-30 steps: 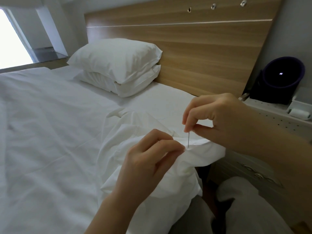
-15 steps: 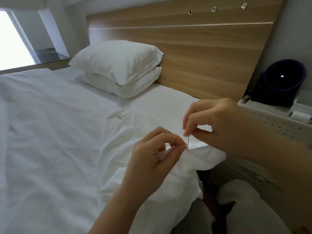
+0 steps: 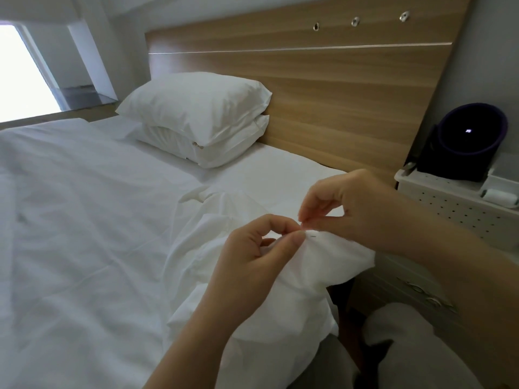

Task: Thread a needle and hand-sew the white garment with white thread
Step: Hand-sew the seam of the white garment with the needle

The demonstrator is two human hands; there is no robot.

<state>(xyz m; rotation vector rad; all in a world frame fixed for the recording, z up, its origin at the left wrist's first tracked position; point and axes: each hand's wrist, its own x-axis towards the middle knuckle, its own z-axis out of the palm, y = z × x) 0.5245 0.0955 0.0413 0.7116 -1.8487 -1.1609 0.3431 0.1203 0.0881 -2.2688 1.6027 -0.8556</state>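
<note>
The white garment (image 3: 283, 299) lies bunched over the bed's edge and my lap. My left hand (image 3: 252, 256) pinches a raised fold of it between thumb and forefinger. My right hand (image 3: 354, 211) is just right of that fold, its thumb and forefinger pinched together at the needle (image 3: 312, 235). Only a short dark bit of the needle shows, lying low in the cloth beside my left thumb. The white thread cannot be made out against the fabric.
Two stacked white pillows (image 3: 202, 116) sit against the wooden headboard (image 3: 337, 88). A white bedside stand (image 3: 449, 203) at right carries a dark round device (image 3: 466, 141) and a small white spool (image 3: 501, 198). The white bed sheet (image 3: 78, 220) spreads to the left.
The needle stood upright above the fold a second ago; my right hand has come down and pushed it into the cloth, so little of it shows. My left hand keeps pinching the fold.
</note>
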